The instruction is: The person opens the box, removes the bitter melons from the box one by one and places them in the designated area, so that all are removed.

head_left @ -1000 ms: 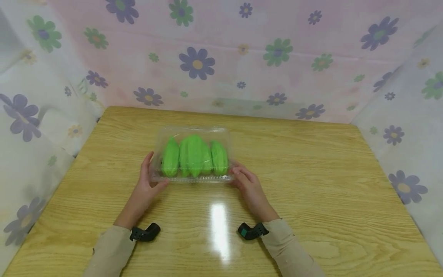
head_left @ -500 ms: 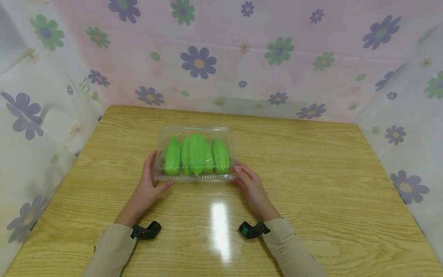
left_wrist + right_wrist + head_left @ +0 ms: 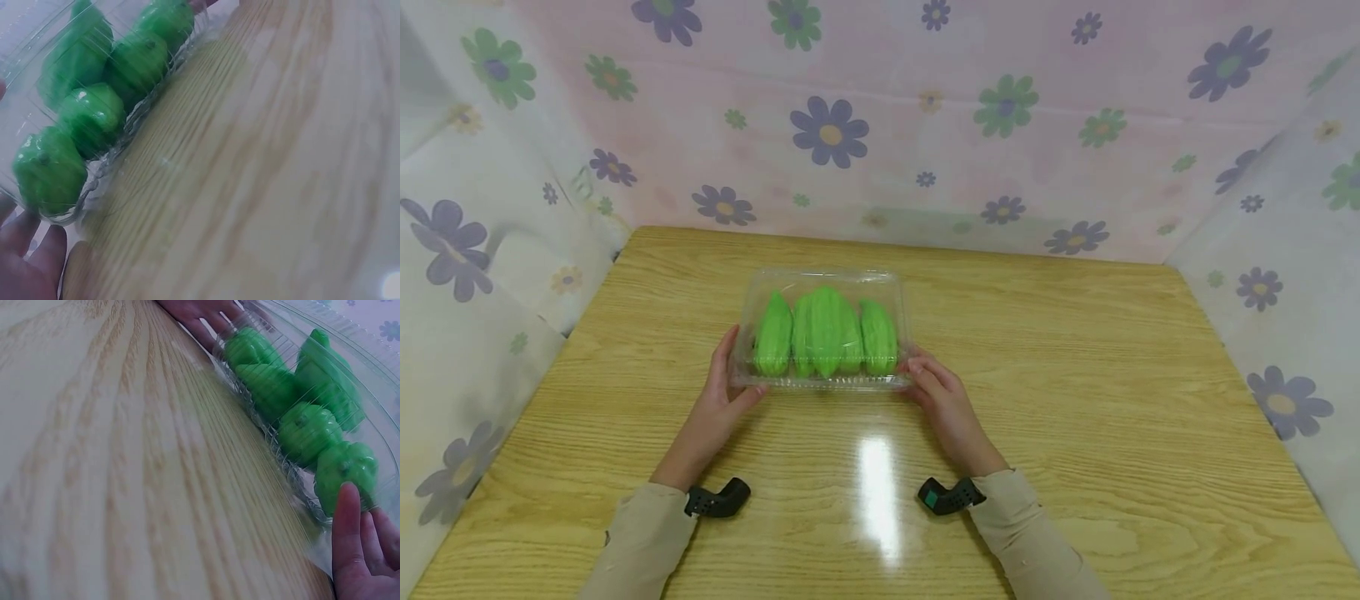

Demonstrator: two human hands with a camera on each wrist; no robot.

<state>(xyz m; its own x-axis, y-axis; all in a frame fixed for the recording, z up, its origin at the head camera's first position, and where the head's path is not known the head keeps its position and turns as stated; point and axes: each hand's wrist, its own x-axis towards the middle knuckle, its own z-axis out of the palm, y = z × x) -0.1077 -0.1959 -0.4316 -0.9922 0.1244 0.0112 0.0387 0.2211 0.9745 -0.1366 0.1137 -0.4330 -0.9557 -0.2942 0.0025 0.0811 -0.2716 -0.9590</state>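
Observation:
A clear plastic clamshell box (image 3: 895,287) stands a little left of the middle of the table, its lid down. Inside lie several bright green, ridged, pointed fruits (image 3: 826,333), some side by side and one on top. My left hand (image 3: 711,417) grips the box's near left corner, with the thumb along the front rim and the fingers up the side. At the near right corner my right hand (image 3: 943,412) holds the box, its thumb close to the rim. In the right wrist view, fingertips (image 3: 347,506) of the right hand press against the box's end.
The wood-grain table (image 3: 1075,392) reaches back to a flowered pink curtain (image 3: 895,142). More flowered cloth hangs at the left and right sides. A bright light reflection (image 3: 878,500) shows on the tabletop between the forearms. Each wrist wears a black camera band (image 3: 718,498).

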